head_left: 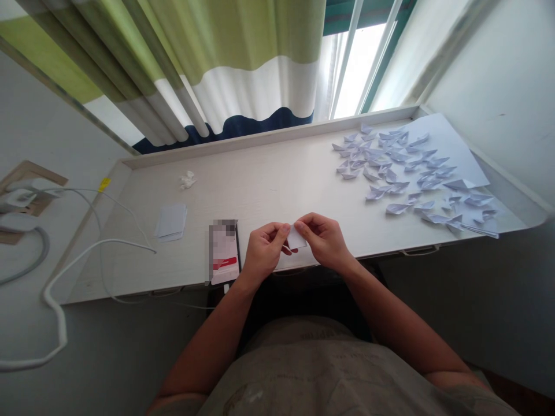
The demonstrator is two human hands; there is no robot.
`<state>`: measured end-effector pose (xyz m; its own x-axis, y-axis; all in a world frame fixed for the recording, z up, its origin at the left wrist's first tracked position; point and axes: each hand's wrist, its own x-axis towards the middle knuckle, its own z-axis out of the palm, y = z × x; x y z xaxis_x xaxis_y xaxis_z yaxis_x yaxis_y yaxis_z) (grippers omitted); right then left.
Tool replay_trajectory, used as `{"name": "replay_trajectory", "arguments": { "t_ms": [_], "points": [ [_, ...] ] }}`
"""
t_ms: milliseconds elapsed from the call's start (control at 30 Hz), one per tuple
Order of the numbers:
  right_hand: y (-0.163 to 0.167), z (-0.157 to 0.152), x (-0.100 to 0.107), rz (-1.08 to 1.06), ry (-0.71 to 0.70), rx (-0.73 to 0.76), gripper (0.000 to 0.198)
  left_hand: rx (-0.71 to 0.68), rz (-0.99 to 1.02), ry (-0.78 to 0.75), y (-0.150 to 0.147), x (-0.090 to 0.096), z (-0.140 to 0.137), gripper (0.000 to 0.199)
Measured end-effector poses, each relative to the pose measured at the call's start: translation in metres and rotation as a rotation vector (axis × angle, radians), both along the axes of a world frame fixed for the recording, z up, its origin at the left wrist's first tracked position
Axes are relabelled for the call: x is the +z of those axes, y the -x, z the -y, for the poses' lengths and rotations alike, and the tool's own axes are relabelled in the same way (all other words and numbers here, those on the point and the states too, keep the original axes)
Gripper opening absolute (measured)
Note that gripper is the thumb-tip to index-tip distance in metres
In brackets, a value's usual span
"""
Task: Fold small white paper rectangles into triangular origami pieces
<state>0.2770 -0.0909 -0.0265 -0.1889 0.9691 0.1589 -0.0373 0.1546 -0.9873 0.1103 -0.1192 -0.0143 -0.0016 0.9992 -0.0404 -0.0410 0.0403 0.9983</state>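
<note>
A small folded piece of white paper (297, 237) is held up between my two hands, just above the front edge of the white desk (269, 190). My left hand (267, 245) pinches its left side between thumb and fingers. On the other side, my right hand (323, 240) grips the upper right corner with the thumb on top. Some fingertips are hidden behind the paper. Left of my left hand lies a phone (225, 254), partly blurred out. Many small folded paper boats (390, 153) cover the right part of the desk.
A stack of white paper slips (171, 222) lies at the left, with a crumpled tissue (188, 179) behind it. A large white sheet (451, 144) lies under some boats. White cables (65, 289) run from the left wall. A curtain (243, 63) hangs behind the desk's raised back edge.
</note>
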Motion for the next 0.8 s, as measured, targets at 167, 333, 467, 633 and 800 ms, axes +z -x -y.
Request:
{"name": "replay_trajectory", "arguments": {
  "t_ms": [167,333,467,633,800],
  "points": [
    [-0.002,-0.003,-0.003,-0.002,0.000,-0.059,0.055,-0.108,-0.003,0.118,-0.001,0.000,0.004,0.054],
    [-0.007,-0.005,0.001,-0.004,0.005,-0.030,0.053,-0.106,0.002,0.094,-0.002,0.001,0.006,0.046],
    [-0.015,-0.011,0.004,-0.024,0.039,0.060,0.050,-0.129,0.001,0.068,0.001,0.002,0.003,0.042],
    [-0.022,-0.018,0.011,0.034,0.039,0.100,0.048,-0.218,-0.039,0.123,0.007,0.003,-0.001,0.041],
    [-0.022,-0.019,0.018,0.110,0.009,0.208,0.034,-0.284,-0.090,0.130,0.009,0.007,-0.002,0.038]
  ]
}}
